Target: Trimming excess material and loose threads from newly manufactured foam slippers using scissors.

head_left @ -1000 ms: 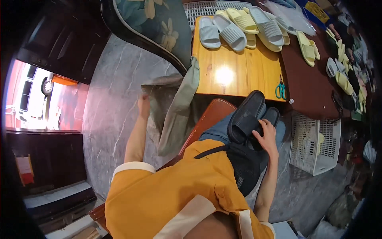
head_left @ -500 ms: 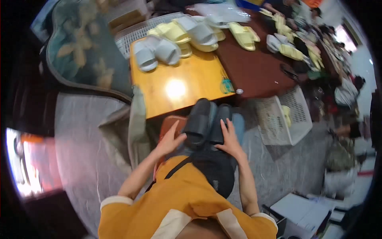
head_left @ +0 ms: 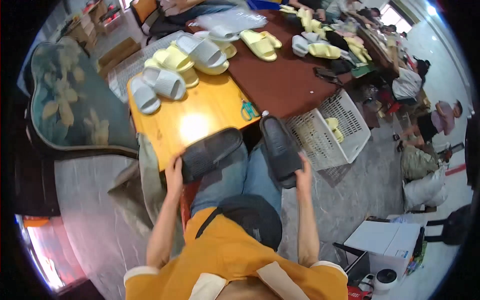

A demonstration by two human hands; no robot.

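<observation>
My left hand (head_left: 174, 176) is closed on the heel or toe end of a black slipper (head_left: 212, 152), which points up and to the right over my left thigh. With my right hand (head_left: 303, 175) I grip a second black slipper (head_left: 281, 150) by its lower right edge, above my right leg. Both slippers show a broad, textured dark face, and no strap can be made out on them. On the yellow wooden tabletop ahead lie grey slippers (head_left: 164, 82) and pale yellow slippers (head_left: 172, 58), some of them stacked.
Teal-handled scissors (head_left: 248, 110) lie at the yellow tabletop's right edge. A brown tabletop (head_left: 285, 85) adjoins it, with more yellow slippers (head_left: 260, 45). A white plastic basket (head_left: 320, 137) stands to the right, a patterned chair back (head_left: 75, 100) to the left. Other people sit farther off.
The slippers were on my lap, straps upward, with my hands open beside them. Now each hand holds one, turned and spread apart. My view has shifted to the right.
</observation>
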